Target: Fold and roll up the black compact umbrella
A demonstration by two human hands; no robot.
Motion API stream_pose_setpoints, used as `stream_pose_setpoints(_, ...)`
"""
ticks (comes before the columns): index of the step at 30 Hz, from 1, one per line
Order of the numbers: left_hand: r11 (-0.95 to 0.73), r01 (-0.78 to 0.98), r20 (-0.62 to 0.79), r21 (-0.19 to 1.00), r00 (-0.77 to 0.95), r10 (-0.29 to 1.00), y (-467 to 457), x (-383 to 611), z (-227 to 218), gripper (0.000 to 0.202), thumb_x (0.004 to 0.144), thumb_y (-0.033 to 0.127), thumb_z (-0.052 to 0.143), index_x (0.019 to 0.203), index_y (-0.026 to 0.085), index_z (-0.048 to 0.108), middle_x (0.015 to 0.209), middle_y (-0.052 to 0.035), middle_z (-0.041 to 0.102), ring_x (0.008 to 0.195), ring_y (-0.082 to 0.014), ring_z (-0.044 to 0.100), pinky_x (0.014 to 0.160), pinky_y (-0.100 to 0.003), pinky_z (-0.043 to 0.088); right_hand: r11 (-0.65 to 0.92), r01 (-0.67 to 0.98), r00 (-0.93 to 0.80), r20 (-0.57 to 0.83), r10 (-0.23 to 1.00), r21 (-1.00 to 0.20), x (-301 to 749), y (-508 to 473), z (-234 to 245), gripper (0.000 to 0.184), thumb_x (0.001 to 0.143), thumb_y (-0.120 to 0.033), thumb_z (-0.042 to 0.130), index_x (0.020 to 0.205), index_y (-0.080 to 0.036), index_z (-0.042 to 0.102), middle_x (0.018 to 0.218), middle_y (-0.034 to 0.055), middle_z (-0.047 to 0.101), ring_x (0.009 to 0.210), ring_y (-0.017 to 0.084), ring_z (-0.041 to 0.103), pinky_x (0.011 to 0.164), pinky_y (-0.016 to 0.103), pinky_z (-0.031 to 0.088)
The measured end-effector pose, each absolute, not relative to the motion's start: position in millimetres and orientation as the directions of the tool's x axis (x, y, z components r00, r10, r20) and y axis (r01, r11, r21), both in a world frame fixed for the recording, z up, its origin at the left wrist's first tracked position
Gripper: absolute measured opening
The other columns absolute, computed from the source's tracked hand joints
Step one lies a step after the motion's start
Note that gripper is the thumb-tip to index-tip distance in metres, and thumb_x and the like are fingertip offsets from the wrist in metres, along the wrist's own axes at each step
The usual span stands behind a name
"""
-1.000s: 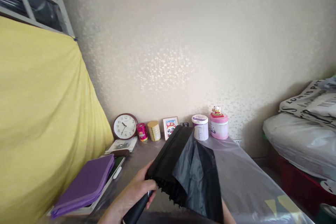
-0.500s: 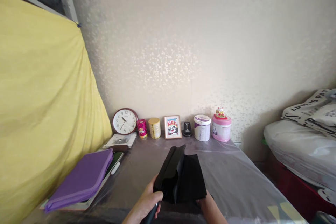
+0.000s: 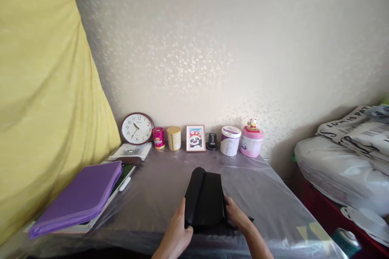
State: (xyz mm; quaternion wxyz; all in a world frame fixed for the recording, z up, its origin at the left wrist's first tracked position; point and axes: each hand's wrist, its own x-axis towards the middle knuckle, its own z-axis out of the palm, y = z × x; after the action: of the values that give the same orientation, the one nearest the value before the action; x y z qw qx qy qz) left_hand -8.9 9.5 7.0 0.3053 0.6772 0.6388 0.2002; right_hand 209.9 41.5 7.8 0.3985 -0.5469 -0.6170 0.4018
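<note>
A folded black umbrella (image 3: pixel 204 199) lies on the plastic-covered table (image 3: pixel 158 186), its canopy gathered into a flat bundle. My left hand (image 3: pixel 179 232) presses against its left side near the bottom, fingers closed on the fabric. On the right side, my right hand (image 3: pixel 237 217) grips the bundle's edge with curled fingers. Both hands hold the umbrella between them near the table's front edge.
Along the wall stand a round clock (image 3: pixel 137 128), a pink tin (image 3: pixel 158 138), a yellow tin (image 3: pixel 174 138), a framed panda picture (image 3: pixel 195 138), a white tub (image 3: pixel 230 140) and a pink tub (image 3: pixel 251 141). A purple folder (image 3: pixel 79 196) lies left; white bags (image 3: pixel 343 170) are piled right.
The umbrella came down from mid-air onto the table and its loose canopy got folded flat. My left hand left the handle and moved to the bundle's side; my right hand came into view.
</note>
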Motion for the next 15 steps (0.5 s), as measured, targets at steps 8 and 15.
stream_pose_setpoints(8,-0.066,0.776,-0.08,0.628,0.148,0.986,9.1,-9.0,-4.7,0.082,0.071,0.005,0.043,0.142,0.013,0.002,0.142,-0.0136,0.033,0.119,-0.0177,0.046,0.095,-0.022,0.035,0.048,0.616,0.236,0.243,0.941,-0.786,222.6,38.9,32.7,0.037,0.079,-0.044,0.037,0.078,-0.021,0.066,0.071,0.0064,0.067,0.064,0.02,0.062,0.058,0.029,0.046)
stream_pose_setpoints(15,-0.051,0.821,-0.123,0.568,0.146,0.982,4.3,-5.7,8.7,0.082,0.074,0.008,0.043,0.143,0.014,0.0,0.138,-0.0153,0.037,0.103,-0.0192,0.056,0.084,-0.025,0.041,-0.011,0.682,0.204,0.175,0.963,-0.731,207.9,37.7,44.8,0.03,0.075,-0.048,0.05,0.069,-0.021,0.061,0.062,0.0042,0.063,0.061,0.02,0.059,0.055,0.027,0.04)
